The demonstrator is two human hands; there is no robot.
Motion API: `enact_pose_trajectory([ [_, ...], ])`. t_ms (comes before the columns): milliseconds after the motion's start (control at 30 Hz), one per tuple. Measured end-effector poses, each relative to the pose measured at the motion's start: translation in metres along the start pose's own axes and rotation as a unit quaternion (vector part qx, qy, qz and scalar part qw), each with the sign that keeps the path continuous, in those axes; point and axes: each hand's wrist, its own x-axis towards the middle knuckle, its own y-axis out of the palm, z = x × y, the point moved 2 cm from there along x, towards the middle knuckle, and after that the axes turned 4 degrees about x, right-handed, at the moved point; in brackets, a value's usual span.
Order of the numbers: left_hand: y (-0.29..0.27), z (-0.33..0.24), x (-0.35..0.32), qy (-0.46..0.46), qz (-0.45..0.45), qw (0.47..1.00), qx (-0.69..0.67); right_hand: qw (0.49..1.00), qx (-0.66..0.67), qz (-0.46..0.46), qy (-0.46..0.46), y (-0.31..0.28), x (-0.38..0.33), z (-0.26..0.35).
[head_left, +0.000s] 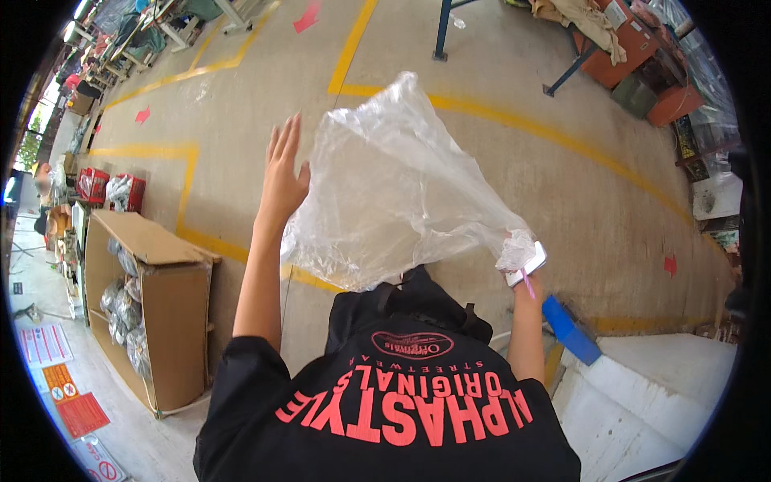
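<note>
Here, a clear, crinkled plastic bag (393,193) billows open.

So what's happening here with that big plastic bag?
A person in a black printed shirt holds a clear plastic bag up over the concrete floor. The right hand grips one bunched corner, together with a small white object that I cannot identify. The left hand is open, fingers spread, against the bag's other side. An open cardboard box with more bagged items stands to the left.

Black short-sleeved shirt (385,402) with red lettering, bare forearms.
</note>
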Motion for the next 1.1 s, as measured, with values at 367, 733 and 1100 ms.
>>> enact_pose_trajectory([
  [367, 0.232, 0.153, -0.113, -0.38, 0.379, 0.836, -0.118, 0.966, -0.189, -0.11, 0.141, 0.077, 0.283, 0.02],
  [733, 0.324, 0.26, 0.107, -0.596, 0.352, 0.718, -0.075, 0.554, -0.804, -0.055, 0.207, 0.15, 0.572, 0.049],
  [1100, 0.391, 0.366, 0.677, -0.433, 0.209, 0.855, -0.192, 0.668, -0.722, -0.077, 0.165, 0.331, 0.904, 0.111],
])
